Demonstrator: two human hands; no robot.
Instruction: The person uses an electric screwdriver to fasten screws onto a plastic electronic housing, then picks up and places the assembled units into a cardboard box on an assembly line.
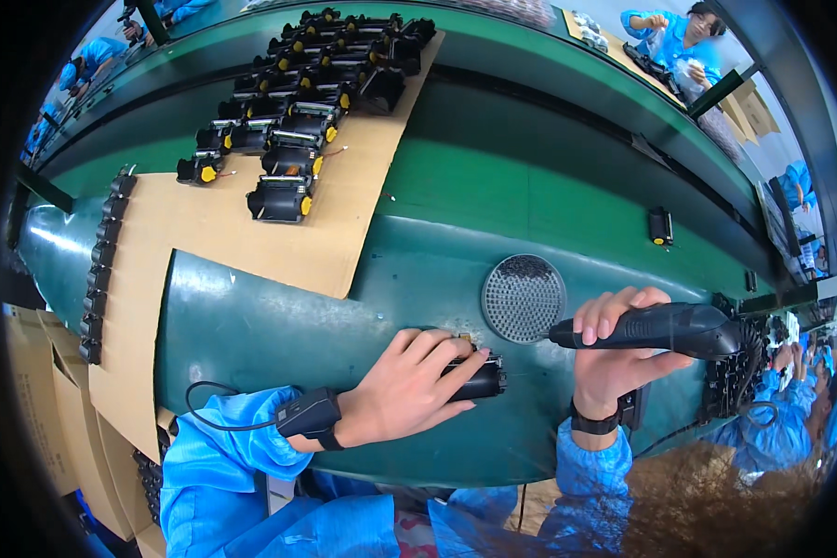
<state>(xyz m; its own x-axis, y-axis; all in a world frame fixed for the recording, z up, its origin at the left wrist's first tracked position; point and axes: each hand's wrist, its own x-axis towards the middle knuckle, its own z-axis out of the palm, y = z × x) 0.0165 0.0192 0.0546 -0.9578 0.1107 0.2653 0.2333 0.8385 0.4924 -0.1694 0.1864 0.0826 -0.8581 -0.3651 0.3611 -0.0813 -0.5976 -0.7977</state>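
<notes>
My left hand (417, 379) rests over a small black part (482, 377) on the green table, its fingers curled over the part and gripping it; the fingers hide much of that part. In my right hand (614, 358) is a black electric screwdriver (665, 330), held sideways with its tip pointing left. That tip is over the right edge of a round grey dish (523, 298) with a grid of small holes. Dark little pieces, too small to name, lie along the dish's far side.
Rows of black parts with yellow gears (293, 153) stand on a cardboard sheet (330, 251) at the far left. A line of black pieces (102, 270) runs along its left edge. One black part (659, 226) lies at the far right. Cardboard boxes (74, 409) stand lower left; co-workers sit beyond.
</notes>
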